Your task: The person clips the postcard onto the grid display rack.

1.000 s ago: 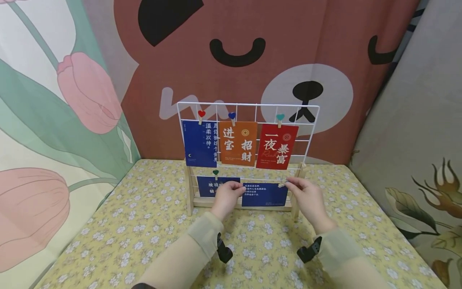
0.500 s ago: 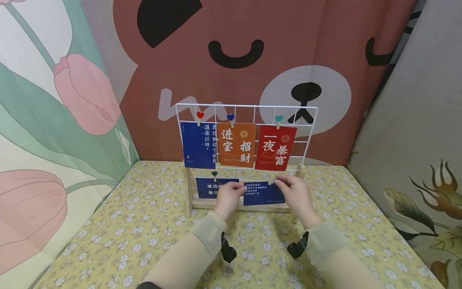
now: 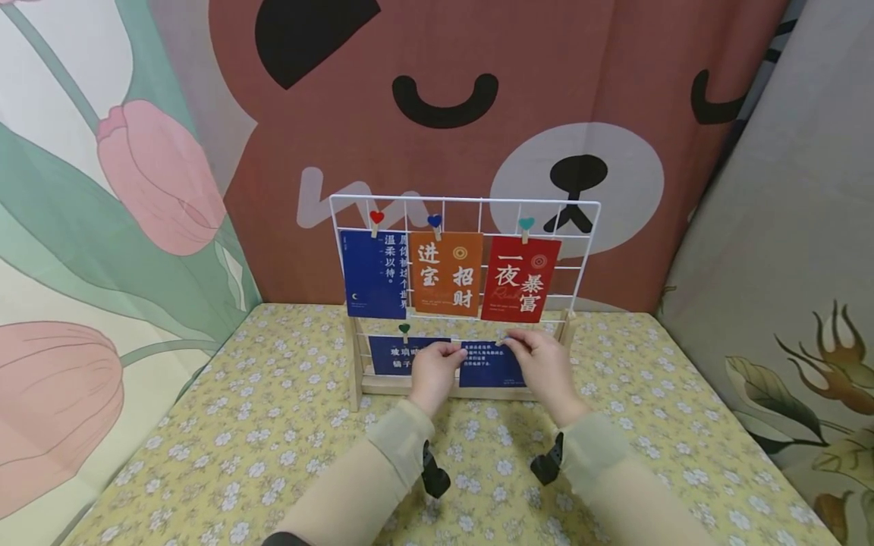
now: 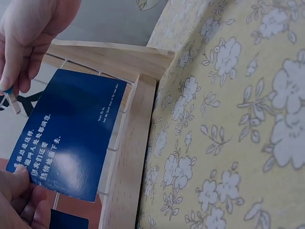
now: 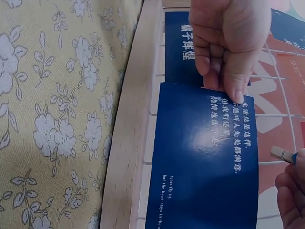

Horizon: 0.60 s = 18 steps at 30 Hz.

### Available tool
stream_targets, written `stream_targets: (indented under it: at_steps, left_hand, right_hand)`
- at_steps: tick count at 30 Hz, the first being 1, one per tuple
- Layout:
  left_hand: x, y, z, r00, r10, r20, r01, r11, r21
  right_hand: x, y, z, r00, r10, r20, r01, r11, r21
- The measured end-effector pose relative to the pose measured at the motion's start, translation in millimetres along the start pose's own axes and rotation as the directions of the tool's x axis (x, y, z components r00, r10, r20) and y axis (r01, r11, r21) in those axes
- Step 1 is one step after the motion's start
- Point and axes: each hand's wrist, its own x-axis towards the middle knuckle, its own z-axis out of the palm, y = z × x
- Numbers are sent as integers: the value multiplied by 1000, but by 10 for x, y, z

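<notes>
My left hand [image 3: 433, 373] pinches the left edge of a blue card [image 5: 205, 157] with white writing, holding it against the lower part of a white wire grid [image 3: 481, 200]. Between thumb and fingers of my right hand [image 3: 542, 371] is a small wooden clothespin [image 5: 282, 153] with a blue end, just above the card's top edge and apart from it in the right wrist view. Beside the held card, another blue card [image 3: 389, 356] hangs from a clothespin with a dark green heart [image 3: 404, 329]; my left hand covers part of it.
Along the upper grid hang a blue card [image 3: 372, 280], an orange card [image 3: 444, 296] and a red card [image 3: 522, 292], each under a heart clothespin. The grid stands in a wooden base [image 4: 128, 157] on a yellow floral tablecloth [image 3: 273, 455]. Printed curtains [image 3: 444, 152] rise behind.
My right hand has moved left with the clothespin, from the card's right corner toward the middle of its top edge. My left hand keeps its pinch on the card.
</notes>
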Motion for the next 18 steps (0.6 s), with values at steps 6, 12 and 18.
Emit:
stream_targets:
  at_steps: [6, 12, 18]
  left_hand:
    - [-9, 16, 32, 998, 21, -56, -17, 998, 60]
    - [-25, 21, 60, 995, 48, -92, -41, 996, 77]
    - [-37, 29, 70, 992, 65, -104, -57, 995, 81]
  right_hand:
    - [30, -17, 49, 999, -50, -9, 49, 996, -79]
    - [64, -29, 80, 995, -100, -7, 98, 985, -142]
    - [93, -44, 112, 992, -124, 23, 127, 973, -192]
